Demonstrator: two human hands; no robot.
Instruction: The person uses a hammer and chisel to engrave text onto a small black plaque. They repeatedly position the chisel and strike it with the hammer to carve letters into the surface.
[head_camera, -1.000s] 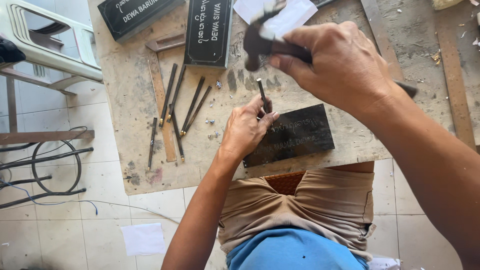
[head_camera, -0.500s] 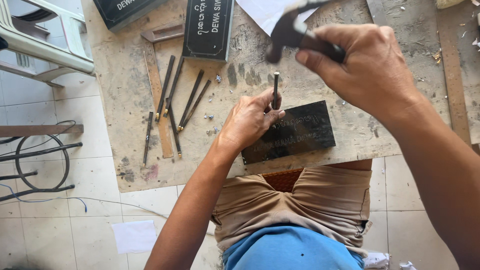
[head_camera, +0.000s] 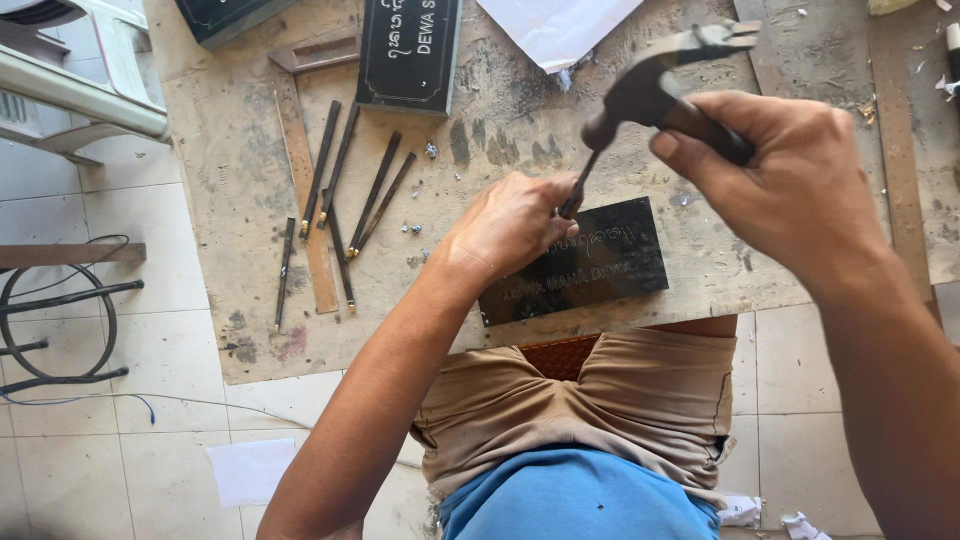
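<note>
A worn wooden bench (head_camera: 250, 150) stands over a pale tiled floor (head_camera: 120, 420). Near its front edge lies a dark stone plaque (head_camera: 600, 265) with pale lettering. The left hand (head_camera: 510, 225) rests on the plaque, fingers pinching a slim chisel (head_camera: 578, 188) tilted against it. The right hand (head_camera: 790, 190), fingers wrapped tight round the handle, holds a hammer (head_camera: 660, 85) just above the chisel's top. Spare chisels (head_camera: 345, 195) lie to the left, a second plaque (head_camera: 410, 50) beyond them.
</note>
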